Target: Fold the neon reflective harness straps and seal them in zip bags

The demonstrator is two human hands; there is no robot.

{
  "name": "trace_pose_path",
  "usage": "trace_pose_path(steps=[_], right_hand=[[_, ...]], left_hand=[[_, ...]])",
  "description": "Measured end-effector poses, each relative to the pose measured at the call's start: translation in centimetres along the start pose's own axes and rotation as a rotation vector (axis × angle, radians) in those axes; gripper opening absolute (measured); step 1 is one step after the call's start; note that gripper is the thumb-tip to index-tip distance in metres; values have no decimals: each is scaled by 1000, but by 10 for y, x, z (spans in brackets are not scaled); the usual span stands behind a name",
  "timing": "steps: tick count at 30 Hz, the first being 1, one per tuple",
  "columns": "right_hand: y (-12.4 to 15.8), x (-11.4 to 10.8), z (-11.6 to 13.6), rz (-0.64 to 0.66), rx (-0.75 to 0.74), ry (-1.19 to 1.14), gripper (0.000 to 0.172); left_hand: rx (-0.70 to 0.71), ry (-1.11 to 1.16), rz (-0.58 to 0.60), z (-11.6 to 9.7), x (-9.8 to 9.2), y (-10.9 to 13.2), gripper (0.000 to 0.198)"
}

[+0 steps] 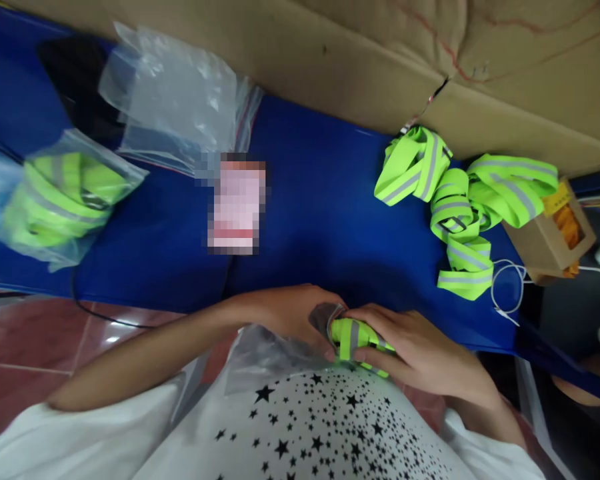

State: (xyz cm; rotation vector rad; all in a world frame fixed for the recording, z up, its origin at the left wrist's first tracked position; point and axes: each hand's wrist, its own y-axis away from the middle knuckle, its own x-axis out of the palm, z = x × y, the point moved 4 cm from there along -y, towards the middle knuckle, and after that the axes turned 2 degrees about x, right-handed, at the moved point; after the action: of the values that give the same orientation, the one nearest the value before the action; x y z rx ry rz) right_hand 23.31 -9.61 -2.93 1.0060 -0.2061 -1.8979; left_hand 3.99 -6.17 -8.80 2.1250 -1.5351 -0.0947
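Note:
My left hand (pixel 285 317) grips the mouth of a clear plastic bag (pixel 265 357) close to my chest. My right hand (pixel 415 350) is closed round a folded neon-yellow reflective strap (pixel 353 337), whose end sits at the bag's opening. Both hands meet at the near edge of the blue surface (pixel 325 213). Whether the strap is partly inside the bag I cannot tell.
Loose neon reflective straps (pixel 460 200) lie in a heap at the right. A filled bag of straps (pixel 60 200) sits at the left, empty clear bags (pixel 175 100) behind it. A small cardboard box (pixel 550 237) and white cable (pixel 510 287) are at the right edge; cardboard (pixel 380 53) lines the back.

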Motion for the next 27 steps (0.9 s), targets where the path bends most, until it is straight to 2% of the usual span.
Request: trace_pose_path(steps=[3, 5, 7, 9, 12, 16, 19, 24, 27], right_hand=[[-1, -4, -7, -107, 96, -14, 48], [-3, -16, -10, -240, 136, -39, 42], [-6, -32, -10, -392, 121, -75, 32], [-10, -45, -6, -483, 76, -116, 26], [-24, -53, 0, -475, 6, -142, 24], [-42, -54, 3, -552, -35, -20, 23], [-48, -56, 2, -548, -23, 17, 28], [-49, -63, -1, -393, -103, -81, 47], [-59, -64, -7, -408, -185, -148, 39]], left_hand=[[36, -51, -139, -4, -4, -6, 50], [102, -51, -247, -14, -11, -5, 52], [157, -82, -339, -27, -21, -2, 57], [197, -178, -389, -42, -30, 2, 61], [258, -336, -402, -56, -39, 3, 62], [342, -366, -452, -54, -53, -3, 66], [400, -242, -417, -41, -65, -10, 66], [377, 10, -286, -24, -73, -12, 66], [379, 120, -225, -22, -71, -10, 59]])
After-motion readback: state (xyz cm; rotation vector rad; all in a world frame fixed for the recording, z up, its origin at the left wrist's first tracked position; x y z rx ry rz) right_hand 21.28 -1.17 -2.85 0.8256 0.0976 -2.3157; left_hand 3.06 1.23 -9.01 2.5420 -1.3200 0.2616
